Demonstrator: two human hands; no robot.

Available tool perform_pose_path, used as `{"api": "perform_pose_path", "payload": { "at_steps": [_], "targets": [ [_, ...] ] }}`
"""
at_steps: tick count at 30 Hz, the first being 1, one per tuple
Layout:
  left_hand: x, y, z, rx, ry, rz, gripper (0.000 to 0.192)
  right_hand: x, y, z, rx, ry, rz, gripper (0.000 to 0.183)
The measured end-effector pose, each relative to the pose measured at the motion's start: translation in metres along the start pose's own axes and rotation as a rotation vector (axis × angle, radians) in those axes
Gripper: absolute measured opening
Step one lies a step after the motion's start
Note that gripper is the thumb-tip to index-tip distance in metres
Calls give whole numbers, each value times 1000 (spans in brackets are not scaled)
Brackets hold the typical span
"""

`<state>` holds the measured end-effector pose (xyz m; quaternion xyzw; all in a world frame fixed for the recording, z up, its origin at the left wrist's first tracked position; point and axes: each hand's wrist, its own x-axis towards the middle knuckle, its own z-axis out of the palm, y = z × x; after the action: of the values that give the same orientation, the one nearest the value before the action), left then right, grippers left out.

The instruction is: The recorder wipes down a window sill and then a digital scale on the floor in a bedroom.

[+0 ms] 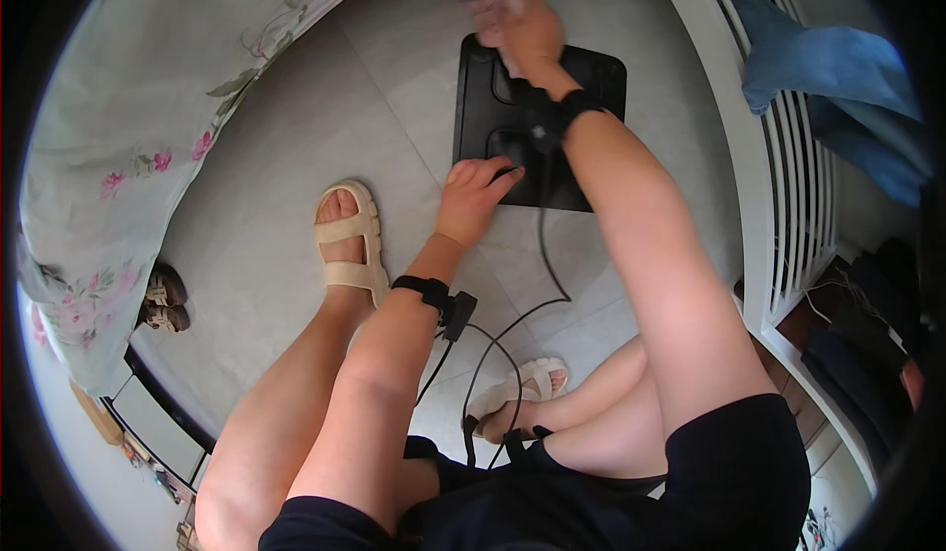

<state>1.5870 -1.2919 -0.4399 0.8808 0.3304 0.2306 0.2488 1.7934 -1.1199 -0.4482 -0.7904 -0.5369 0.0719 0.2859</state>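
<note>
A flat black plastic panel point(602, 81) with rounded corners and moulded recesses is in front of me, over the grey tiled floor. My left hand point(477, 189) is at its near left corner, with thumb and fingers closed around the edge there. At the far left corner is my right hand point(521, 26), blurred, its fingers bent and partly hidden by the hand itself. Whether it grips the panel or only touches it cannot be told. Each wrist wears a black strap with a small device, and a black cable point(543, 248) runs back from the right one towards my lap.
A floral cloth point(148, 122) hangs at the left, with brown shoes point(166, 296) by its lower edge. To the right stands a white slatted rack point(765, 203) with blue denim point(835, 63) draped over it. My feet are in beige sandals point(347, 237). Cables loop between my legs.
</note>
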Motion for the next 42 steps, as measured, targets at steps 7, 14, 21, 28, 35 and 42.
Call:
{"api": "perform_pose_path", "payload": {
  "at_steps": [7,14,21,28,35,42],
  "targets": [
    [-3,-1,-6,22,-30,-10,37,-36,2,-18,622,70,85,41],
    [-1,1,-2,78,-85,7,34,-39,-15,20,-83,187,-255,42],
    [-4,3,0,-3,-9,-23,49,-24,-12,8,301,-70,123,34],
    [-17,-5,-9,89,136,-165,82,-111,-2,-30,201,-95,-480,42],
    [-24,-10,-8,16,111,-289,107,-158,0,-55,256,-320,-552,47],
    [-21,-15,-14,22,125,-237,102,-198,21,-83,323,-555,-644,47]
  ]
}}
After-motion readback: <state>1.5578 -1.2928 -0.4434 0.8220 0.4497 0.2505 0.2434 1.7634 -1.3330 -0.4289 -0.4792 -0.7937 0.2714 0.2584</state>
